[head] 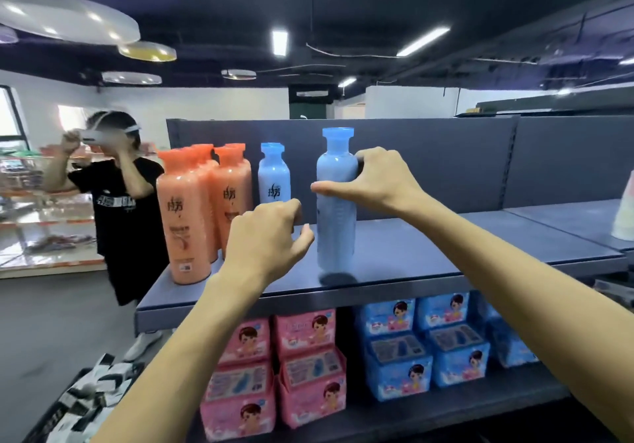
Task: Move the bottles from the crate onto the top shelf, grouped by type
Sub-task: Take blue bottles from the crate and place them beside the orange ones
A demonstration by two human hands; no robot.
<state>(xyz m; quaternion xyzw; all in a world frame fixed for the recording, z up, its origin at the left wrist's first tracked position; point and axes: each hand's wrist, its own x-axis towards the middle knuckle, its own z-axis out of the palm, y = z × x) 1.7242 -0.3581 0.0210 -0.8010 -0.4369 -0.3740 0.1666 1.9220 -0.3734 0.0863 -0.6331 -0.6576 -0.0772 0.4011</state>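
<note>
On the top shelf you have two blue bottles. Beside them you have the orange bottles: I count four caps, but they overlap, so take four with some care. Below it, the pink packs and blue packs hide each other; I cannot count them. One other person is there
</note>
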